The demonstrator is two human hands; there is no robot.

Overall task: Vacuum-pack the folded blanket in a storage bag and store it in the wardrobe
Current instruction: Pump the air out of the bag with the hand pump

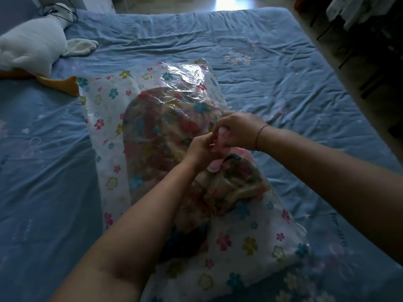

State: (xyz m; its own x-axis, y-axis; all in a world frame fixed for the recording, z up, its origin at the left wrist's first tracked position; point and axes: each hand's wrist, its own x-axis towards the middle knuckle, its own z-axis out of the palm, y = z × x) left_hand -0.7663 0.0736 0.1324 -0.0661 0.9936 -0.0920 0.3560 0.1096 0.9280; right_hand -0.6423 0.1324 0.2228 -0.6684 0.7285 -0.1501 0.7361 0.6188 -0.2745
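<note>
Left hand [200,149], right hand [237,131] both pinch pink piece [214,167] atop puffy flower-print storage bag [104,118]; floral blanket [157,136] inside

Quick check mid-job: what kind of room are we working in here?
Most likely a bedroom: the storage bag lies on a wide blue-sheeted bed, and a white plush goose lies at its far left.

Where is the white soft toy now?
Head view, upper left: the white soft toy lies on the blue bed sheet, just left of the storage bag.
</note>
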